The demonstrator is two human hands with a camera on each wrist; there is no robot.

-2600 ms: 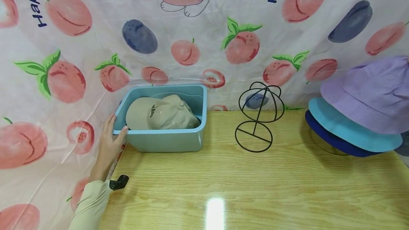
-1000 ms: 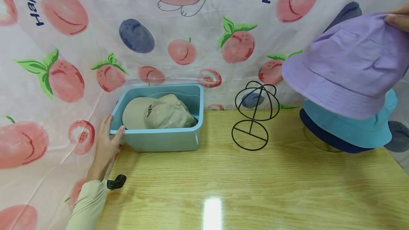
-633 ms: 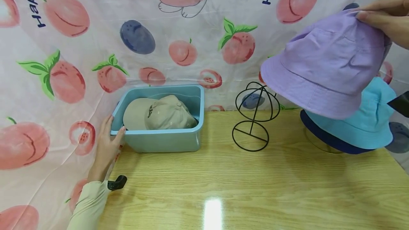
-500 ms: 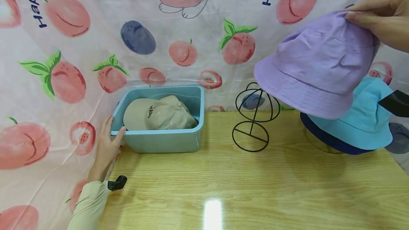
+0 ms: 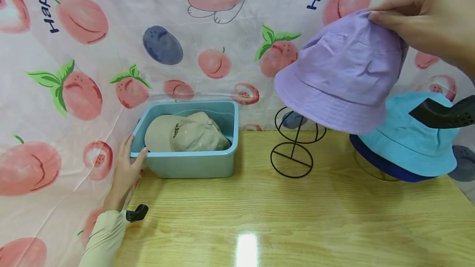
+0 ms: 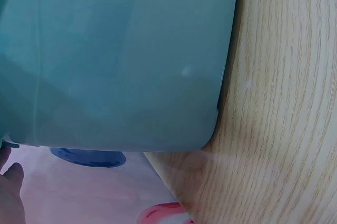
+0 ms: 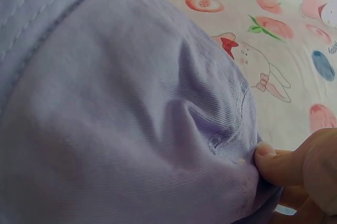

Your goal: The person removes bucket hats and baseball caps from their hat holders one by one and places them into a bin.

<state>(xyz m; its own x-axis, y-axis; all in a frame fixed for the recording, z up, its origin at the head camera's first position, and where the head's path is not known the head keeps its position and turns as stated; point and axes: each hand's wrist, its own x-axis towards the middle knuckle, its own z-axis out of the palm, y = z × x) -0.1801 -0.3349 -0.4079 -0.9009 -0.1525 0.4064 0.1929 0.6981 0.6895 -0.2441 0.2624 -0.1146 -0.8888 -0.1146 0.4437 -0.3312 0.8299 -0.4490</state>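
A lilac bucket hat (image 5: 334,77) hangs brim-down in the air, pinched at its crown by my right hand (image 5: 430,19). Its brim overlaps the top of a black wire hat stand (image 5: 292,158) in the head view. The right wrist view shows thumb (image 7: 271,163) and fingers gathering the hat's creased cloth. My left hand (image 5: 124,172) rests at the near left corner of a blue-green bin (image 5: 189,166), thumb at the front rim and fingers along the side. Inside the bin lies a beige baseball cap (image 5: 196,133).
On the right, a light blue bucket hat (image 5: 415,147) sits over a dark blue one (image 5: 386,164), with a thin wire base under them. The wooden table (image 5: 208,217) backs onto a fruit-print cloth (image 5: 219,36); the bin stands close to its left edge.
My right hand has come into view and carried the lilac hat left off the light blue one, over toward the wire stand. My left hand and the bin have stayed put.
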